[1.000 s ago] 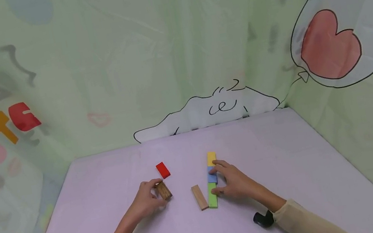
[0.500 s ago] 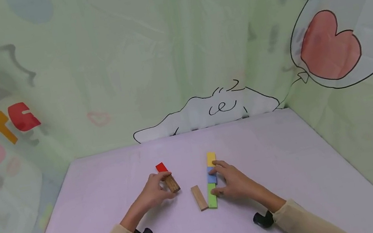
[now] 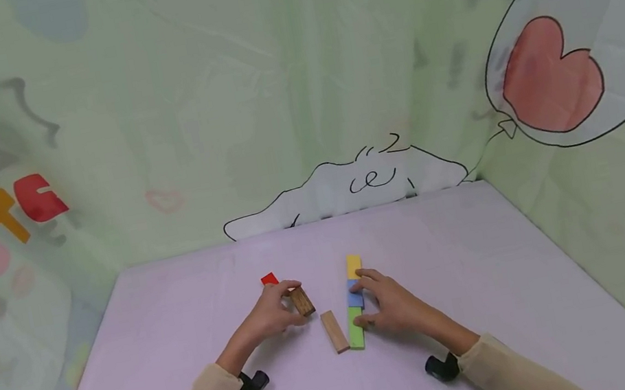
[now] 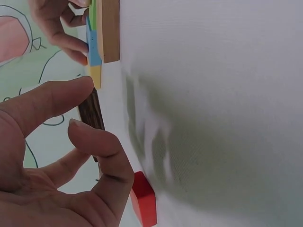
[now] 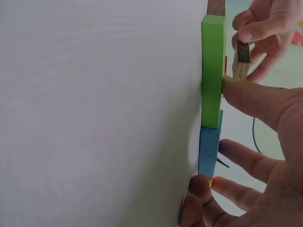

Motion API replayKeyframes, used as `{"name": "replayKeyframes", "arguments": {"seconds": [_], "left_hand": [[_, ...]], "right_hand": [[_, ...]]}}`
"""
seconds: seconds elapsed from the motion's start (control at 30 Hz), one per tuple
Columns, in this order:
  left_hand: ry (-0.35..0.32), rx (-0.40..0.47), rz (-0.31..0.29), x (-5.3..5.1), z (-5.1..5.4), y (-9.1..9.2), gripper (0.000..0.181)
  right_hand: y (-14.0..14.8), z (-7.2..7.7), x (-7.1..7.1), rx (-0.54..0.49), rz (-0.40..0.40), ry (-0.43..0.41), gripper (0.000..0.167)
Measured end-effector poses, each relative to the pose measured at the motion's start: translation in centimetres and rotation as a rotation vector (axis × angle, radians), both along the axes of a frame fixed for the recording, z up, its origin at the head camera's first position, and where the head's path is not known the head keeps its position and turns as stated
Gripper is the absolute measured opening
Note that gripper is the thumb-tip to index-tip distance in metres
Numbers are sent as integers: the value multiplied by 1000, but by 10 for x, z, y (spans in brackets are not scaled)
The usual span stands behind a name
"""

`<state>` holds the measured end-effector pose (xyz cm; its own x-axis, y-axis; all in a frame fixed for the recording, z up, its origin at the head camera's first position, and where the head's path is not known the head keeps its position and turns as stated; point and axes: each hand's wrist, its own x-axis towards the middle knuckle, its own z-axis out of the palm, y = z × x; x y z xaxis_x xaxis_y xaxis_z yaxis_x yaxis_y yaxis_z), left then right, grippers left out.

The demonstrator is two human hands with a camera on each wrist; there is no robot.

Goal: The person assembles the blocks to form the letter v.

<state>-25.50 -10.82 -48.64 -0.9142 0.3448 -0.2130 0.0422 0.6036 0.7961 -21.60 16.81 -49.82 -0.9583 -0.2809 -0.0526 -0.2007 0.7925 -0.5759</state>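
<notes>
My left hand [image 3: 273, 312] pinches a dark brown wooden block [image 3: 303, 301] between thumb and fingertips, holding it above the table. Partly hidden behind that hand lies a red block [image 3: 268, 278]; the left wrist view shows more of the red block [image 4: 145, 203]. A yellow block [image 3: 353, 264], a blue block [image 3: 355, 293] and a green block [image 3: 356, 328] form a row, end to end. My right hand [image 3: 395, 304] rests on this row, its thumb touching the green block and its fingers around the blue and yellow ones. A light wooden block [image 3: 334, 332] lies left of the green block, slightly angled.
The blocks lie on a pale lilac table [image 3: 455, 253]. Behind it hangs a green printed curtain [image 3: 245, 95]. Dark wrist cameras sit on both wrists, below beige sleeves.
My left hand has carried the dark brown block rightward and slightly away from me, toward the light wooden block, now covering part of the red block. The right hand and the row stay still.
</notes>
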Motion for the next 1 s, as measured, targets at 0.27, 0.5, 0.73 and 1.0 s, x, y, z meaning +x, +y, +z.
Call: {"name": "replayKeyframes", "arguments": {"seconds": [0.27, 0.5, 0.73, 1.0], "left_hand": [[-12, 14, -11, 1, -2, 11, 70], [-20, -8, -22, -3, -6, 18, 69], [-7, -16, -37, -5, -6, 23, 69], [26, -71, -65, -4, -11, 25, 67]], "right_hand": [[1, -1, 1, 5, 3, 3, 53], [1, -1, 1, 3, -2, -5, 53], [1, -1, 1, -4, -3, 4, 54], [0, -1, 2, 2, -3, 3, 53]]}}
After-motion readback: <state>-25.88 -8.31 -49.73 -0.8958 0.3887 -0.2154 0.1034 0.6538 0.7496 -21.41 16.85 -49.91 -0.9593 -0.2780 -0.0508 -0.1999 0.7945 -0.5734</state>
